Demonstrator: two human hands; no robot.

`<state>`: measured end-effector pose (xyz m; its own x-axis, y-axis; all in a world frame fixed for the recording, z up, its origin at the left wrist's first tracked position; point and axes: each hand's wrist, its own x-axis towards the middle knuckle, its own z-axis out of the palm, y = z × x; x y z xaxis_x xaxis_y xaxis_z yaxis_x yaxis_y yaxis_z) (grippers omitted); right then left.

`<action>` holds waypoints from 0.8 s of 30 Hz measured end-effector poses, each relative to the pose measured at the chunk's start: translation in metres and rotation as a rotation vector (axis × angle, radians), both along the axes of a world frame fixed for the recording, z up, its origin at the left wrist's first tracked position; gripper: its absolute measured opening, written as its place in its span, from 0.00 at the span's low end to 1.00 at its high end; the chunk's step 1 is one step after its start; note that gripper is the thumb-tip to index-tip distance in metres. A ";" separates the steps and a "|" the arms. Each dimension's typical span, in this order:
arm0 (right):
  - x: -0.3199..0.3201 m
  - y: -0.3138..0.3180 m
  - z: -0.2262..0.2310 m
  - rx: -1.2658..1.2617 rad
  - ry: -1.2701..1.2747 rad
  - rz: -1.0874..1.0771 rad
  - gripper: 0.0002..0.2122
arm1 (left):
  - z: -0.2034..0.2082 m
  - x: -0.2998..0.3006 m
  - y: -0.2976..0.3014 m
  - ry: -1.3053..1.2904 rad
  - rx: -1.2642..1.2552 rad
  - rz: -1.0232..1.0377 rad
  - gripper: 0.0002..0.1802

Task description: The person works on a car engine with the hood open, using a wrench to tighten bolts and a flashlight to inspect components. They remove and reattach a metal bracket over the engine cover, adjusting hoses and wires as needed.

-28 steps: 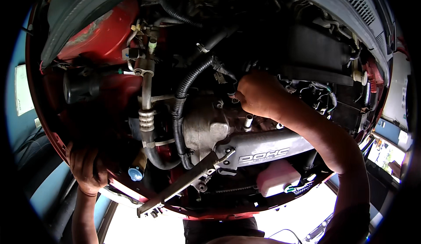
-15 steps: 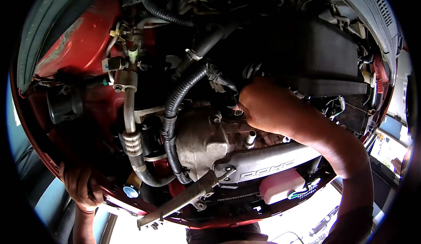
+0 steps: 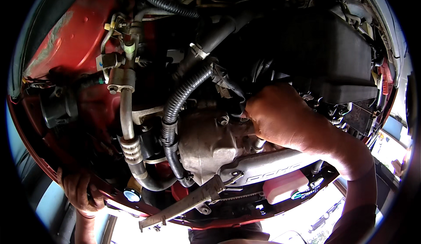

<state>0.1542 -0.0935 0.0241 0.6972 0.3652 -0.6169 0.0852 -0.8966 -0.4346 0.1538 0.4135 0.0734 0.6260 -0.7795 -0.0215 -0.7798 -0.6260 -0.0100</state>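
My left hand (image 3: pixel 82 192) grips the red front edge (image 3: pixel 41 158) of the car body, its fingers bent over the rim. Deep in the engine bay, my right hand (image 3: pixel 278 117) is closed above the engine, with its fingertips turned down and away. What those fingers hold, if anything, is hidden. A black cable end (image 3: pixel 239 104) wrapped in tape reaches the thumb side of this hand. Just below the hand, a short metal tube (image 3: pixel 258 145) shows in part, behind the silver engine cover (image 3: pixel 272 167).
Left of the right hand curves a black corrugated hose (image 3: pixel 180 96). A metal pipe (image 3: pixel 126 112) stands farther left. A large black box (image 3: pixel 329 51) fills the right side. In front are a metal bracket (image 3: pixel 186 205), a pink reservoir (image 3: pixel 286 187) and a blue cap (image 3: pixel 131 195).
The view has shifted slightly. My right hand sits a little nearer and farther right over the engine, now covering more of the short metal tube. My left hand stays on the edge.
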 end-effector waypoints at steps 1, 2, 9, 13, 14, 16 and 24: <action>0.000 0.002 0.002 -0.009 -0.028 0.029 0.04 | 0.000 0.000 0.000 0.001 0.003 0.001 0.19; -0.001 0.003 0.002 -0.008 -0.018 0.018 0.04 | 0.000 0.000 -0.002 0.002 0.006 0.001 0.19; 0.000 0.006 0.003 -0.036 -0.075 0.043 0.04 | -0.002 0.004 -0.014 -0.016 -0.053 -0.002 0.17; 0.003 0.009 0.008 -0.063 -0.043 -0.019 0.04 | -0.004 0.005 -0.011 -0.046 -0.048 -0.028 0.18; 0.005 0.008 0.004 -0.063 -0.025 -0.023 0.05 | -0.004 0.004 -0.008 -0.042 -0.041 -0.026 0.18; 0.008 0.012 0.006 -0.103 -0.010 -0.024 0.06 | -0.005 0.004 -0.006 -0.049 -0.049 -0.025 0.18; 0.001 0.009 -0.005 -0.097 -0.138 0.008 0.08 | -0.003 0.004 -0.011 -0.048 -0.075 -0.009 0.17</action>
